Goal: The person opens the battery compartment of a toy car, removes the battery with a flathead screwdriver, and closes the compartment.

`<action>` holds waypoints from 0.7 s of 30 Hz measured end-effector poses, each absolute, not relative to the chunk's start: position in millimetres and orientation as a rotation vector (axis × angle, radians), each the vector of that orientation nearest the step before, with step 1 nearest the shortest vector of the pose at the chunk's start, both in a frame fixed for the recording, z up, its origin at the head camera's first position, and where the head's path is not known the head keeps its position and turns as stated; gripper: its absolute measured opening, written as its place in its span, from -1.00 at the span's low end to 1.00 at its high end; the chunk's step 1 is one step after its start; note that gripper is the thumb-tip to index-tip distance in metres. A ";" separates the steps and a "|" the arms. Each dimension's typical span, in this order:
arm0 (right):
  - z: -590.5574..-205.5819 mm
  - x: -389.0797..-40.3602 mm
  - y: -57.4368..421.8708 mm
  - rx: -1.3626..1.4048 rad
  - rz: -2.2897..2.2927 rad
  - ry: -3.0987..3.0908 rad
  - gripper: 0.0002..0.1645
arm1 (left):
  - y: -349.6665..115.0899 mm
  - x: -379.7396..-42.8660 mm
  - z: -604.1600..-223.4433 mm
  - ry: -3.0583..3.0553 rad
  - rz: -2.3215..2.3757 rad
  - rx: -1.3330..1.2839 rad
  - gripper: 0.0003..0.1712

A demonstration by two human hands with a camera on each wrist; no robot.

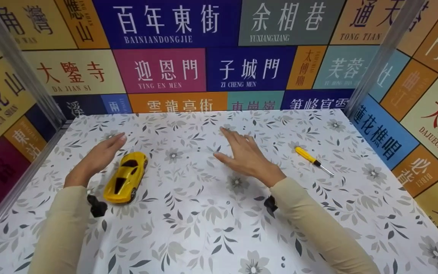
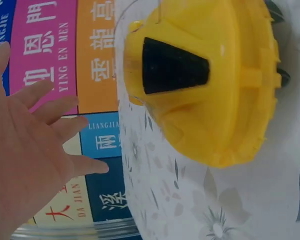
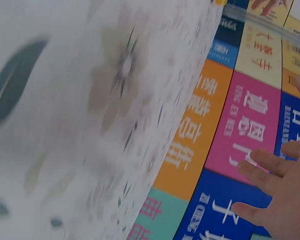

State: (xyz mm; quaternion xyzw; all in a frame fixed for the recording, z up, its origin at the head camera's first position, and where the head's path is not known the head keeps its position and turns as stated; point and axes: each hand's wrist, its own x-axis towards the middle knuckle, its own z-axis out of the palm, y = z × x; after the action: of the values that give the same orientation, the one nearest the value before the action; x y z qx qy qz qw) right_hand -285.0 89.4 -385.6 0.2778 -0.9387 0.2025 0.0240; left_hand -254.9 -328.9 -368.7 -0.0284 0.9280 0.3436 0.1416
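Note:
A yellow toy car (image 1: 126,178) with black windows sits on the flower-print table, angled away to the right. My left hand (image 1: 103,154) is just left of the car's far half, fingers extended and holding nothing. In the left wrist view the toy car (image 2: 200,80) looms large beside the spread fingers of my left hand (image 2: 35,145). Near the middle of the table is my right hand (image 1: 247,154), its fingers spread and nothing in them. The right wrist view also shows the right hand (image 3: 280,185) with its fingers apart.
A screwdriver (image 1: 314,161) with a yellow handle and metal shaft lies right of my right hand. The table (image 1: 188,236) has a white cloth with grey flowers and leaves. Walls (image 1: 165,72) of coloured Chinese sign panels close in the back and sides, with clear posts (image 1: 378,57) at the corners.

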 end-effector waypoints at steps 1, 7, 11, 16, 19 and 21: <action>-387.3 -283.1 84.5 0.874 0.650 -2.906 0.02 | -329.3 -255.2 -369.3 2.670 1.022 -0.097 0.09; -398.3 -274.7 55.1 0.915 0.823 -2.945 0.02 | -335.3 -256.1 -378.7 2.563 1.213 -0.123 0.15; -406.0 -268.8 36.8 0.933 1.095 -2.968 -0.03 | -343.0 -256.7 -389.9 2.511 1.348 -0.081 0.11; -414.9 -259.7 11.1 0.971 1.497 -2.944 -0.13 | -354.1 -254.4 -400.0 2.441 1.525 -0.088 0.00; -419.8 -253.5 -4.6 0.948 1.653 -2.945 -0.21 | -358.1 -253.0 -403.4 2.404 1.590 -0.113 -0.06; -423.3 -249.2 -14.9 0.919 1.772 -2.937 -0.25 | -359.2 -253.0 -404.7 2.387 1.607 -0.144 -0.11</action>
State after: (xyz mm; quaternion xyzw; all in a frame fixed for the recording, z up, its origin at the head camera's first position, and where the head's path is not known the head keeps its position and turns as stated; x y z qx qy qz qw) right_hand -249.2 -14.9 -423.3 0.2535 -0.8097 0.4886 -0.2034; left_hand -253.0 -359.2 -404.7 -0.0495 0.8216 0.5529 0.1300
